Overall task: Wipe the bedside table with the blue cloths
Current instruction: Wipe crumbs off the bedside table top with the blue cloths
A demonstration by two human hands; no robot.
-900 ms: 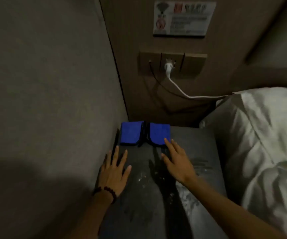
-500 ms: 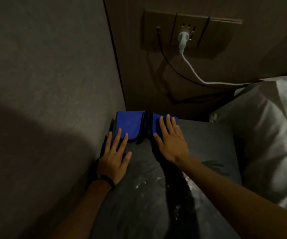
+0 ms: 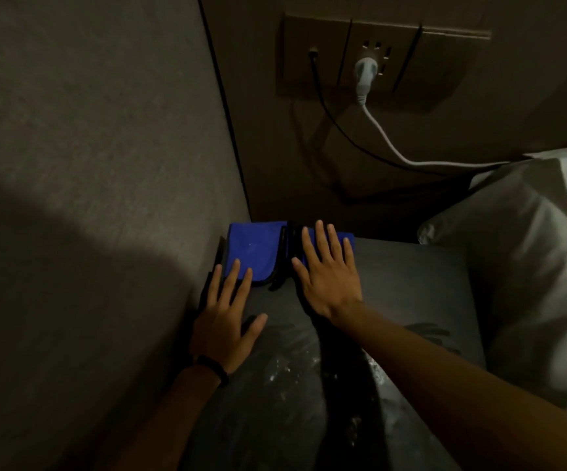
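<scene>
Two folded blue cloths lie side by side at the far end of the dark bedside table [image 3: 421, 294]. The left cloth [image 3: 258, 246] is mostly uncovered; the fingertips of my left hand [image 3: 227, 317] rest on its near edge, fingers spread flat. My right hand [image 3: 329, 273] lies flat on top of the right cloth [image 3: 348, 241], hiding most of it. Neither hand grips anything. Whitish smears and dust [image 3: 292, 368] show on the table top between my forearms.
A grey wall [image 3: 88, 164] borders the table on the left. Behind it is a brown panel with a socket plate [image 3: 377, 59]; a white plug and cable [image 3: 365, 71] and a black cable hang from it. A white pillow [image 3: 530, 266] presses against the table's right side.
Both hands slid forward along the table. The right hand moved from in front of the right cloth onto it, and the left hand's fingertips reached the left cloth.
</scene>
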